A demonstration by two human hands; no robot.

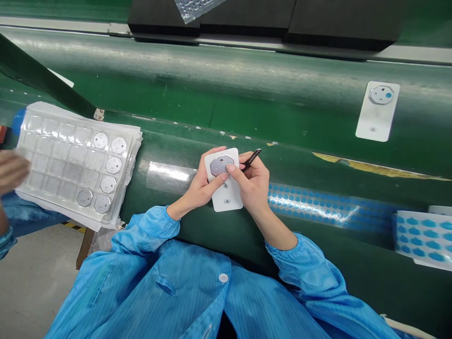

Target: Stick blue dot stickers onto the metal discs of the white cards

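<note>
My left hand [202,189] is closed on the left side of a white rectangular panel [228,197] with rounded corners. A silver octagonal plate [219,165] sits near the panel's upper end, with small dark marks printed below it. My right hand [254,183] grips slim black tweezers [251,159] with white lettering, their back end pointing up and right and their tips hidden by the fingers. With its thumb, this same hand presses on the plate's right edge. Both thumbs lie close together over the plate.
At left, a clear compartment tray [74,155] holds several silver plates; another person's hand [12,170] is beside it. A similar white panel [375,123] lies on the green conveyor belt [282,103]. Blue-dot sticker sheets [423,235] lie right. Black foam blocks [247,19] stand behind.
</note>
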